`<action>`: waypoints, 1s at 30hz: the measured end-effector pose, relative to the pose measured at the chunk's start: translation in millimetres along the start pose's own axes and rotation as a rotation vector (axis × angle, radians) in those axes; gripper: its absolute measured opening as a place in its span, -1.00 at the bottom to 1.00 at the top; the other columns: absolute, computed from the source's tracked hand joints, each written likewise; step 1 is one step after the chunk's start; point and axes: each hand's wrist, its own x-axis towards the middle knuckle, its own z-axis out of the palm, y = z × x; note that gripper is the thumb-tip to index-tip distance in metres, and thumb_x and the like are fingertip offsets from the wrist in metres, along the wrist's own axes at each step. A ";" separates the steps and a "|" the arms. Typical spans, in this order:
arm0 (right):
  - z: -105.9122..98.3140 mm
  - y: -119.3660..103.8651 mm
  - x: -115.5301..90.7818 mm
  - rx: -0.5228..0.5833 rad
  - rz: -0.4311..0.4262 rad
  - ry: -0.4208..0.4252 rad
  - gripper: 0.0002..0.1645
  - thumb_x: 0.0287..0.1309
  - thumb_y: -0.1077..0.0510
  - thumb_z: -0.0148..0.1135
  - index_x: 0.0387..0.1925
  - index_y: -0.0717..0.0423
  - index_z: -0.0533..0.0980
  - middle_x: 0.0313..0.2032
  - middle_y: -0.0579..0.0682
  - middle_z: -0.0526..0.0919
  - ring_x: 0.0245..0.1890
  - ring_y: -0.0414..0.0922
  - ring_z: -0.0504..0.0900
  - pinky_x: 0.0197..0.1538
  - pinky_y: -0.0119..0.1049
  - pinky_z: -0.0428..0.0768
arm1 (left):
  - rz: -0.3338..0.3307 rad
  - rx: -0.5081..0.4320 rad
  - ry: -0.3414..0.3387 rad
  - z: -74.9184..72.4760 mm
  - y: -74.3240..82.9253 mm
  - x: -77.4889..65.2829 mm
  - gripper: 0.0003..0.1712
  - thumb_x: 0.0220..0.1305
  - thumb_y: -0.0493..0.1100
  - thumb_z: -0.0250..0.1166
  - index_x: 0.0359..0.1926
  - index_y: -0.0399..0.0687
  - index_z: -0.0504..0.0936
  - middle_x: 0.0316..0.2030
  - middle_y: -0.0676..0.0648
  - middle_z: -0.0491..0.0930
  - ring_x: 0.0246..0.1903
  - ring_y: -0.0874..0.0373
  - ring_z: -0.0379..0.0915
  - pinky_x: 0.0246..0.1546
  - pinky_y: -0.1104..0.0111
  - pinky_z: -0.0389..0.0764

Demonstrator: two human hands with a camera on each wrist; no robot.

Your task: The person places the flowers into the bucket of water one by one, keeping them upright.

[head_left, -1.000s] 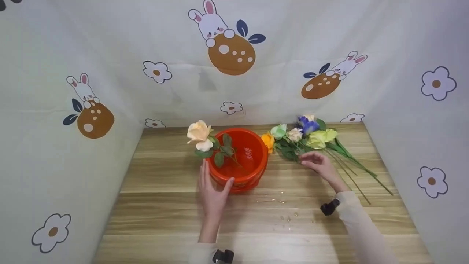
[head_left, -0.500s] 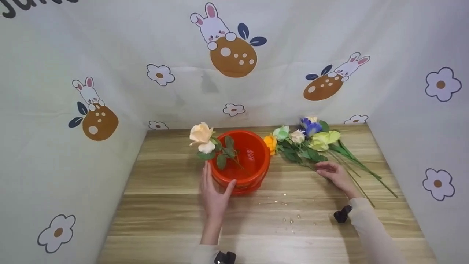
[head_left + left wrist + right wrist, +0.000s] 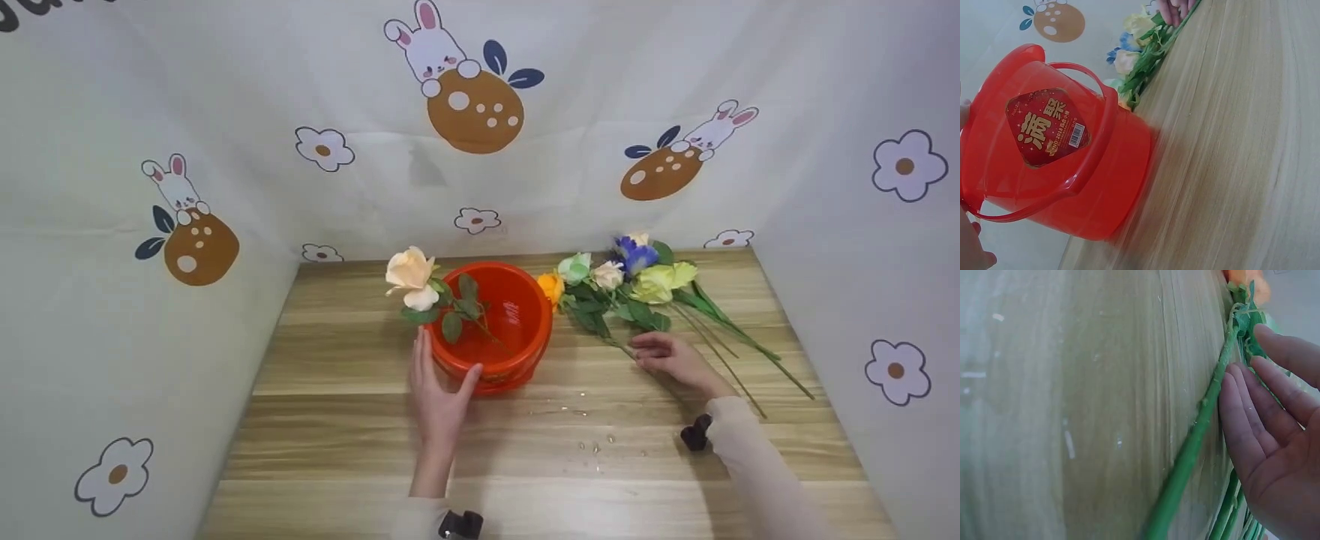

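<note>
A red plastic bucket (image 3: 521, 334) stands upright on the wood-grain table, with a label and handle showing in the left wrist view. One peach rose (image 3: 411, 271) leans over its left rim, stem inside. My left hand (image 3: 437, 405) rests against the bucket's near left side, fingers straight and thumb spread. To the right lie several artificial flowers, among them an orange one (image 3: 551, 289), a blue one (image 3: 636, 255) and a yellow-green one (image 3: 661, 283). Beside a green stem (image 3: 1188, 453), my right hand (image 3: 675, 364) has its fingers extended, fingertips right at it; nothing is gripped.
Long loose stems (image 3: 739, 337) stretch toward the right table edge. Small shiny bits (image 3: 596, 448) are scattered on the table (image 3: 337, 450) in front of the bucket. Rabbit-print cloth (image 3: 555, 187) walls in the back and both sides.
My right hand has drawn back from the leaves toward me and rightward, then shifted slightly left along the stem. My left hand, the bucket and the peach rose have stayed put.
</note>
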 end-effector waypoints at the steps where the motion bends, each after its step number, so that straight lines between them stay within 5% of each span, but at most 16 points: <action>1: 1.2 -0.6 1.2 -0.005 -0.001 -0.015 -0.46 0.25 0.34 0.25 0.21 0.52 0.39 0.17 0.52 0.49 0.03 0.11 0.68 -0.02 -0.54 0.61 | 0.001 0.002 0.002 0.0 -0.2 -0.2 0.15 0.07 0.26 0.47 0.57 0.18 0.06 0.57 0.09 0.04 0.56 -0.01 -0.07 0.54 -0.06 0.07; 12: 8.0 1.0 16.2 -0.169 -0.041 -0.037 -0.47 0.10 0.32 0.41 0.12 0.45 0.53 -0.21 0.37 0.63 -0.27 -0.14 0.63 -0.19 -0.56 0.58 | -0.002 0.003 0.001 0.4 0.4 -0.1 0.16 0.06 0.28 0.46 0.57 0.19 0.05 0.57 0.10 0.03 0.56 -0.01 -0.07 0.54 -0.04 0.06; 23: 12.1 -6.2 22.4 -0.338 -0.027 -0.003 -0.57 0.00 0.32 0.45 -0.02 0.27 0.64 -0.34 0.13 0.63 -0.41 -0.32 0.49 -0.30 -0.51 0.51 | 0.025 -0.015 0.028 2.7 0.0 -0.4 0.13 0.07 0.11 0.52 0.56 0.12 0.08 0.56 0.05 0.08 0.55 -0.04 -0.04 0.53 -0.07 0.09; 30: 13.7 -7.3 20.8 -0.235 -0.003 0.005 -0.61 0.04 0.39 0.38 -0.03 0.37 0.60 -0.26 0.27 0.68 -0.35 -0.28 0.59 -0.26 -0.53 0.59 | 0.044 -0.004 0.030 1.5 -0.8 -0.6 0.14 0.07 0.20 0.49 0.56 0.11 0.10 0.56 0.03 0.09 0.54 -0.06 -0.02 0.52 -0.08 0.11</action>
